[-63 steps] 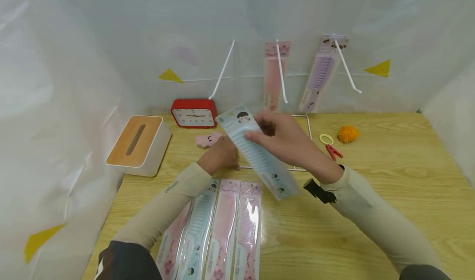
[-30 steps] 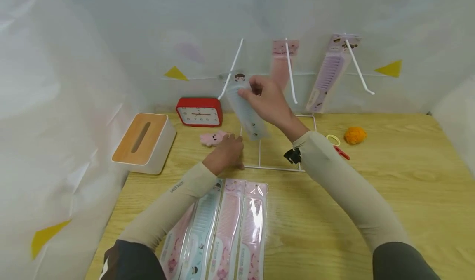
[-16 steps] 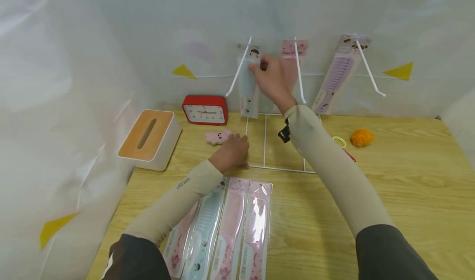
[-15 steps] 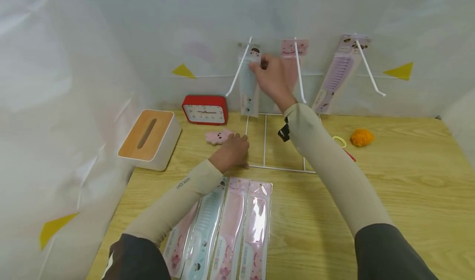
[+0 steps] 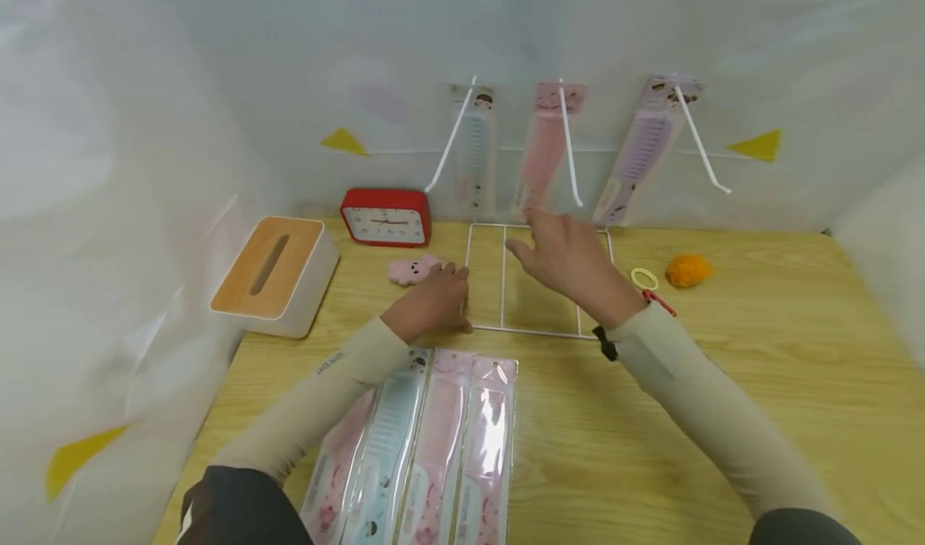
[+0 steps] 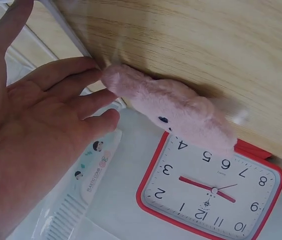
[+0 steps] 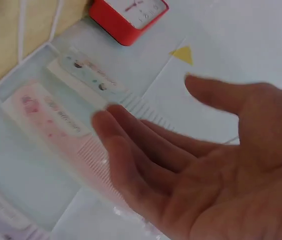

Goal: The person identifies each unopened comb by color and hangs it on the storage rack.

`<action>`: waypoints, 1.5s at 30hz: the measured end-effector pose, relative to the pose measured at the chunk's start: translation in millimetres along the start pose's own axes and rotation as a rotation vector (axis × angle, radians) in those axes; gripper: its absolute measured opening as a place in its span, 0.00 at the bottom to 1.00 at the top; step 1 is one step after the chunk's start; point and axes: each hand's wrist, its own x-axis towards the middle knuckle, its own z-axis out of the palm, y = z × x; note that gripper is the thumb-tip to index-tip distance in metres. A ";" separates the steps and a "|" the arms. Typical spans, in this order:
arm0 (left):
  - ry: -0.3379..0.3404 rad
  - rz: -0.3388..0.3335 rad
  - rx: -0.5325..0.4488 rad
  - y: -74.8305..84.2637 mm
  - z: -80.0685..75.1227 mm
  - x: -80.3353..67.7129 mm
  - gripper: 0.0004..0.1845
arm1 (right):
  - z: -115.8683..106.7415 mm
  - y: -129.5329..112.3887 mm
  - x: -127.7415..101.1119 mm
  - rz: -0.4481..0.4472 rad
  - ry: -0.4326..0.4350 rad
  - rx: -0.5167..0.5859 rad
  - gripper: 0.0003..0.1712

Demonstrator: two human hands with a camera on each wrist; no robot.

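My left hand [image 5: 433, 300] rests at the left side of the white wire rack base [image 5: 503, 288], fingers relaxed, beside a pink plush toy [image 6: 175, 107]. Holding nothing, my right hand [image 5: 571, 260] is over the rack base with its fingers loosely spread. A packaged blue comb [image 5: 474, 148] hangs on the left hook. On the middle hook is a pink comb [image 5: 543, 148], and a purple comb [image 5: 643, 148] hangs tilted on the right one. In front of the rack lie several packaged combs, including a blue comb [image 5: 386, 441] and a pink comb [image 5: 437, 441].
A red alarm clock [image 5: 386, 217] stands behind the plush toy. A tissue box [image 5: 278, 276] with a wooden lid is at the left. To the right lie a yellow ring [image 5: 643, 279], a red clip [image 5: 659, 302] and an orange ball of yarn [image 5: 689, 270].
My right hand brought the blue comb up onto the left hook, let go of it and came back down toward me. The left hand stayed at the rack base.
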 end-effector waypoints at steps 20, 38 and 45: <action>0.100 0.197 -0.122 1.6 11.1 -22.6 0.35 | 79.4 157.0 -78.0 0.078 -0.138 -0.002 0.23; 0.140 0.290 0.027 46.8 34.3 -65.8 0.30 | 72.4 153.3 -78.4 0.103 -0.143 -0.009 0.26; 0.157 0.270 -0.050 47.0 42.6 -61.5 0.34 | 73.7 155.2 -77.8 0.111 -0.143 0.014 0.25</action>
